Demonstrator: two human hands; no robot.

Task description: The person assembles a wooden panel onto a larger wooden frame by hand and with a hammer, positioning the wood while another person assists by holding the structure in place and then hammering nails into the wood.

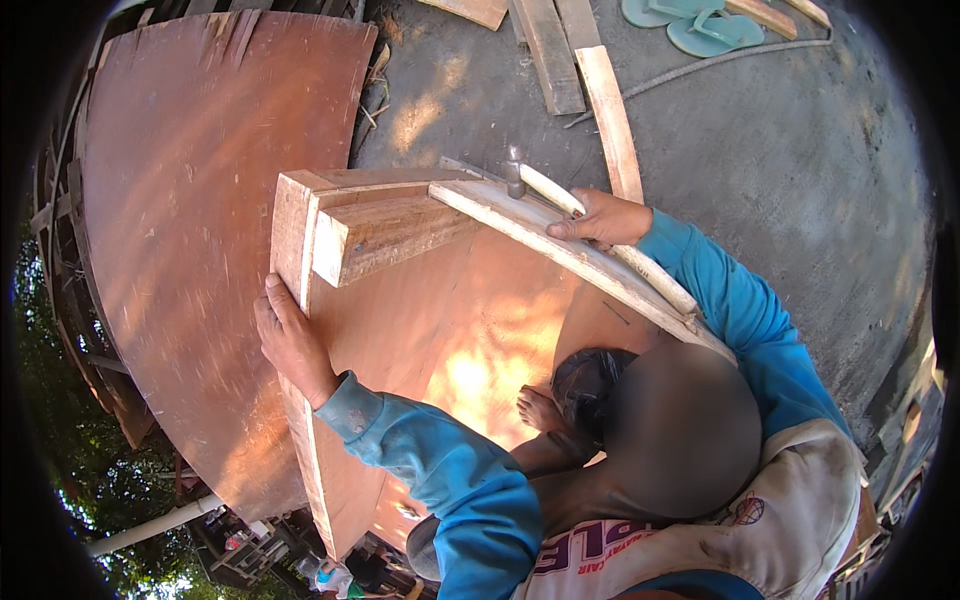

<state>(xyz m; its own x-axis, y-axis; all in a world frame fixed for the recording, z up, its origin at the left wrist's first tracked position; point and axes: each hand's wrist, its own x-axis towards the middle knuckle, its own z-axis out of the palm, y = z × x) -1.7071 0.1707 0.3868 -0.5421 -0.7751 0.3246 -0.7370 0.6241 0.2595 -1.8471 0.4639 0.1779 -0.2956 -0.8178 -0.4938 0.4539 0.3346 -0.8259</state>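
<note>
A wooden frame (360,185) of planks and thin reddish panel stands tilted around my legs. At its left side my left hand (295,340) grips the edge of the upright board (293,235), fingers along the outer face. Just inside that corner is a thick wooden block (390,240). My right hand (605,218) is closed around the wooden handle of a hammer (515,173), its thumb by the pale edge of the right-hand plank (560,250). The hammer's metal head points away from me, over that plank. Part of the handle is hidden by my hand.
A large reddish plywood sheet (190,180) lies to the left. Loose planks (610,120) and pale green flip-flops (715,32) are on the grey ground (770,150) ahead. By my bare foot is a black plastic bag (588,382). A thin rod (690,67) lies at the far right.
</note>
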